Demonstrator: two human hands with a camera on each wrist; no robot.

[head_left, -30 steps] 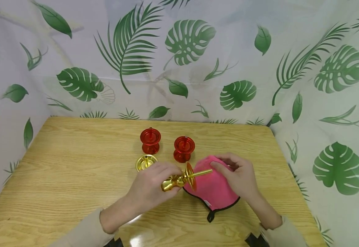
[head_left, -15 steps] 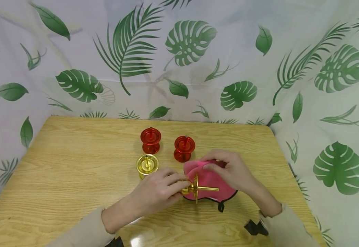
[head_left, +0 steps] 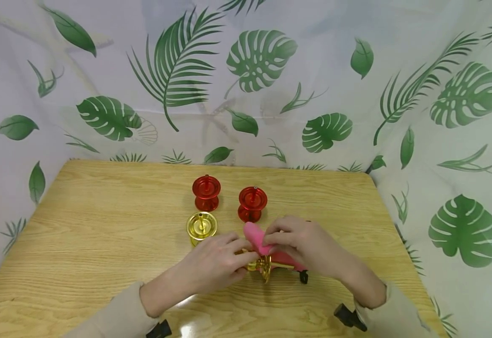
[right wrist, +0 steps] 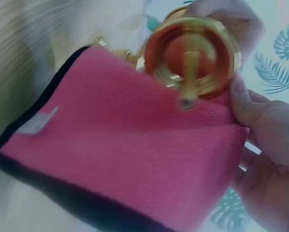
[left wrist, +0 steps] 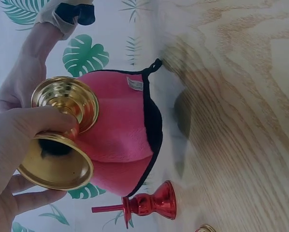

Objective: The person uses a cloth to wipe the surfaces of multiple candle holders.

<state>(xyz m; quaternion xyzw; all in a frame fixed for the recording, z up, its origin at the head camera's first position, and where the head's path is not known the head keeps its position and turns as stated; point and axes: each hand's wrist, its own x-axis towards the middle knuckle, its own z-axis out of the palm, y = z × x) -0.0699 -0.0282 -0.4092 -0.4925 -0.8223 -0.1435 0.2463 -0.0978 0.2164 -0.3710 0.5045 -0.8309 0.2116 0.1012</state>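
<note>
In my left hand (head_left: 216,263) a shiny gold candlestick (head_left: 266,270) lies on its side, gripped between thumb and fingers. Its hollow base faces the left wrist camera, and its dish and spike point rightward in the head view. My right hand (head_left: 313,245) pinches a pink cloth (head_left: 256,237) with a black border, white tag and hanging loop. A fold of this cloth comes up against the dish's upper edge. From the right wrist view, the cloth (right wrist: 130,135) hangs beside the dish (right wrist: 190,53), with my thumb on its edge.
Two red candlesticks (head_left: 206,193) (head_left: 252,204) stand upright behind my hands on the wooden table (head_left: 102,234). Another gold candlestick (head_left: 201,226) stands just beyond my left hand. A leaf-print sheet (head_left: 267,108) hangs around the table's back and sides.
My right hand has moved left and brought the cloth over to the dish, folding it. The gold candlestick turned from tilted upward to pointing right and dropped lower.
</note>
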